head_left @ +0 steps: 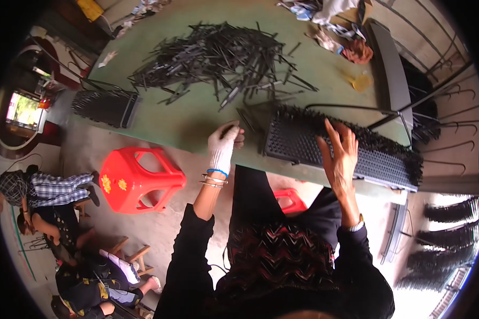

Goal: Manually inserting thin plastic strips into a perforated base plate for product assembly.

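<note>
My left hand (224,142), in a white glove with bare fingertips, is closed just above the table's near edge. Whatever its curled fingers hold, if anything, is hidden. Dark loose strips (248,120) lie on the table just beyond it. My right hand (339,157) is bare, its fingers stretched out over a long black board (295,139) dotted with rows of small holes. Many short black pieces (303,114) stand up along the board's far side and right end. A large heap of thin black strips (218,58) spreads across the table beyond both hands.
The green table (165,119) carries a second bristled black piece (105,108) at its left edge, a yellow object (361,82) and rags (356,52) at right. Red stools (138,181) stand left and below. People sit at lower left; wire hooks and bristled black pieces (452,234) are at right.
</note>
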Tool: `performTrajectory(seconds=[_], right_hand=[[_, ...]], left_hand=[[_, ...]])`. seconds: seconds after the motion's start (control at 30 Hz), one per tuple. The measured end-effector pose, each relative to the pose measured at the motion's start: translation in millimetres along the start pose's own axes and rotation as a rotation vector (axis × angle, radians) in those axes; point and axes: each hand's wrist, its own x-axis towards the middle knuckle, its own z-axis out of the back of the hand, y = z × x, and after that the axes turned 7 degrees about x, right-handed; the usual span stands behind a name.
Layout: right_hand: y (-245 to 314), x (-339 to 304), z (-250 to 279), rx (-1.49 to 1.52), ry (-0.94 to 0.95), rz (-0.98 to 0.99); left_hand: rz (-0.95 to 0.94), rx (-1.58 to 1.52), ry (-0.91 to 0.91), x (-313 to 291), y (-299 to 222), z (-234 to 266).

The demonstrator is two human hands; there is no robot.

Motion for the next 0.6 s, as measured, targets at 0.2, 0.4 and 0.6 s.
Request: performTrajectory(seconds=[0.2, 0.4, 0.6], right_hand=[[23.7, -20.8, 7.6, 0.586, 0.243, -0.254], [25.6, -51.5, -16.1, 0.792, 0.411, -0.206], [3.6, -47.6, -34.9, 0.819, 0.415, -0.127]], left_hand=[[-0.397, 1.232, -0.303, 91.8, -31.4, 8.8], [-1.031, 1.570, -0.345, 206.2, -73.8, -39.4], [-0.879, 1.676, -0.252, 335.4, -101.8, -110.7]])
